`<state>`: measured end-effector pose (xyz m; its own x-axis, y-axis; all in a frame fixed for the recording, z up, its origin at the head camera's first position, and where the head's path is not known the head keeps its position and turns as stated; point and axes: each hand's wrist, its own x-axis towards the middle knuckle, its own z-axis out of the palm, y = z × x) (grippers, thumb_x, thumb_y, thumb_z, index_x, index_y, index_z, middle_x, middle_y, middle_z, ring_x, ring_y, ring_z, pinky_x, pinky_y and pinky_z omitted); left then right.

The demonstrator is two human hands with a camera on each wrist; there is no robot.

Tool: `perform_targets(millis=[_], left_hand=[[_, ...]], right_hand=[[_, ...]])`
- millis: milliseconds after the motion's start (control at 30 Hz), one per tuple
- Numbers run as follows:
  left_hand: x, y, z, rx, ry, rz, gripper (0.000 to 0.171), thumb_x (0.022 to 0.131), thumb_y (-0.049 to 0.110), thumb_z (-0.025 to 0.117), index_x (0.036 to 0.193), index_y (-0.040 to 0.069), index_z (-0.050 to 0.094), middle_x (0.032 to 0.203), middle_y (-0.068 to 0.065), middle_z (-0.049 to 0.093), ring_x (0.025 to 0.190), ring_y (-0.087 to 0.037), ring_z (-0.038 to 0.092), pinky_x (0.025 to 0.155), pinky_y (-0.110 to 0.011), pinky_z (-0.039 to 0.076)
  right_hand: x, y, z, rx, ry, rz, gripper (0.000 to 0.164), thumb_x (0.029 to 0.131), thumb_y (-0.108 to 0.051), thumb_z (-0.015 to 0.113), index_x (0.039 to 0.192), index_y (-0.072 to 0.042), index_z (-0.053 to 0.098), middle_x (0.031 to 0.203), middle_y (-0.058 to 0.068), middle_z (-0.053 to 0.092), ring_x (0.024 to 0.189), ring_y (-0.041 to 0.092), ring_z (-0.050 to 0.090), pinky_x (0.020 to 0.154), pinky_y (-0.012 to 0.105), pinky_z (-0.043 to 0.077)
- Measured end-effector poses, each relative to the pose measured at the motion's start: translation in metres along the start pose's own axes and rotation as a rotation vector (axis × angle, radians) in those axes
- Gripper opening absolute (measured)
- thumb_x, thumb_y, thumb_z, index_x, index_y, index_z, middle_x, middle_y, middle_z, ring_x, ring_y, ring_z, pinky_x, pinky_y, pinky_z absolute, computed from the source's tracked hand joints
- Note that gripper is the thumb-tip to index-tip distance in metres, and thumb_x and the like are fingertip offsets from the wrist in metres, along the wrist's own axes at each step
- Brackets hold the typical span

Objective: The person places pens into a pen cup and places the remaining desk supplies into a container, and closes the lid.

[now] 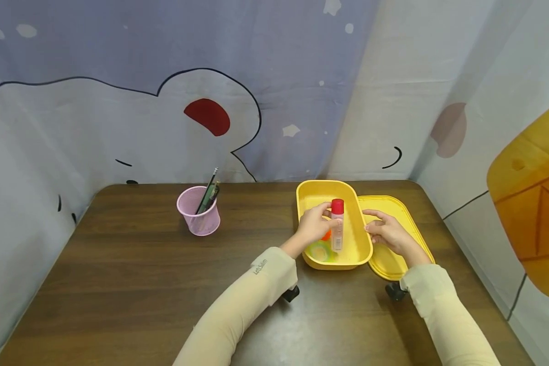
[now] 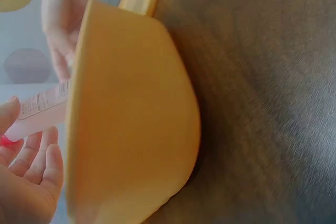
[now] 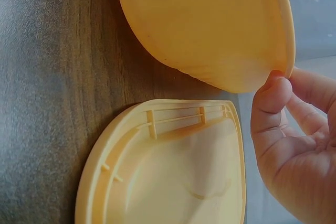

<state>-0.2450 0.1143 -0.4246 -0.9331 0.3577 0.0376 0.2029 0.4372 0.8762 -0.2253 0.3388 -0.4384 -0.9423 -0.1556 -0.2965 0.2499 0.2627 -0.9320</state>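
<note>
My left hand pinches a slim pink bottle near its red cap, above the inside of a yellow plastic box. The left wrist view shows thumb and fingers at the cap end, with the bottle reaching past the box rim. My right hand grips the box's right rim; in the right wrist view the thumb presses the wall from outside. Inside the box lie a greenish ring like a tape roll and an orange-red item, partly hidden by the left hand.
A yellow lid lies right of the box, under my right hand, its ribbed side up. At the table's back left stands a pink mesh cup holding several pens or pencils. Printed curtains hang behind the brown table.
</note>
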Motion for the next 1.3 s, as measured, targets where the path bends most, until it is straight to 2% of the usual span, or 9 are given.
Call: perform_targets(millis=[267,400,567,767,967,1133,1300], left_hand=[[0.0,-0.001,0.015,0.106,-0.01,-0.006,0.041,0.078,0.03,0.066,0.116,0.017,0.056,0.093,0.001,0.066,0.082,-0.012,0.06,0.063,-0.019,0.042],[0.0,-0.002,0.018,0.111,-0.01,0.001,0.042,0.078,0.03,0.066,0.116,0.015,0.056,0.093,0.001,0.066,0.08,-0.011,0.06,0.065,-0.019,0.043],[0.0,-0.004,0.022,0.122,-0.02,-0.02,0.043,0.078,0.032,0.065,0.117,0.015,0.056,0.091,0.0,0.066,0.079,-0.011,0.058,0.064,-0.018,0.043],[0.0,-0.008,0.027,0.08,-0.013,-0.043,0.049,0.078,0.033,0.066,0.121,0.013,0.052,0.093,-0.003,0.065,0.077,-0.011,0.057,0.061,-0.018,0.043],[0.0,-0.007,0.032,0.031,0.002,-0.035,0.057,0.08,0.029,0.064,0.13,0.015,0.042,0.093,-0.004,0.064,0.076,-0.011,0.058,0.063,-0.019,0.045],[0.001,-0.008,0.035,0.024,-0.031,-0.009,0.067,0.08,0.023,0.064,0.138,0.022,0.029,0.093,-0.004,0.062,0.075,-0.01,0.057,0.064,-0.019,0.045],[0.003,-0.009,0.038,0.013,-0.071,-0.012,0.079,0.079,0.015,0.065,0.141,0.027,0.018,0.098,-0.006,0.059,0.068,-0.009,0.052,0.062,-0.018,0.044]], right_hand=[[0.0,-0.002,0.001,0.0,0.003,0.003,0.058,0.086,-0.003,0.051,0.137,-0.002,0.023,0.071,-0.006,0.054,0.057,0.006,0.046,0.054,0.018,0.045],[0.0,-0.002,0.001,0.006,0.003,0.001,0.058,0.086,-0.002,0.051,0.136,-0.002,0.024,0.069,-0.007,0.054,0.056,0.005,0.046,0.053,0.018,0.045],[0.0,-0.001,0.001,0.01,-0.002,-0.014,0.057,0.086,-0.002,0.05,0.136,0.0,0.023,0.069,-0.006,0.054,0.056,0.005,0.046,0.053,0.017,0.045],[-0.001,0.0,0.002,0.014,0.001,-0.013,0.056,0.086,-0.001,0.05,0.136,-0.001,0.024,0.068,-0.007,0.054,0.054,0.005,0.046,0.052,0.017,0.044],[-0.001,-0.001,0.002,0.018,0.004,-0.005,0.057,0.086,-0.002,0.05,0.136,-0.001,0.024,0.069,-0.006,0.054,0.054,0.005,0.046,0.052,0.018,0.045],[-0.002,-0.002,0.002,0.024,0.004,-0.001,0.057,0.086,-0.002,0.05,0.136,-0.001,0.024,0.067,-0.006,0.053,0.054,0.006,0.045,0.052,0.018,0.045],[-0.002,-0.002,0.002,0.033,0.007,-0.006,0.057,0.085,-0.001,0.05,0.135,0.0,0.024,0.068,-0.006,0.053,0.054,0.006,0.045,0.051,0.018,0.044]])
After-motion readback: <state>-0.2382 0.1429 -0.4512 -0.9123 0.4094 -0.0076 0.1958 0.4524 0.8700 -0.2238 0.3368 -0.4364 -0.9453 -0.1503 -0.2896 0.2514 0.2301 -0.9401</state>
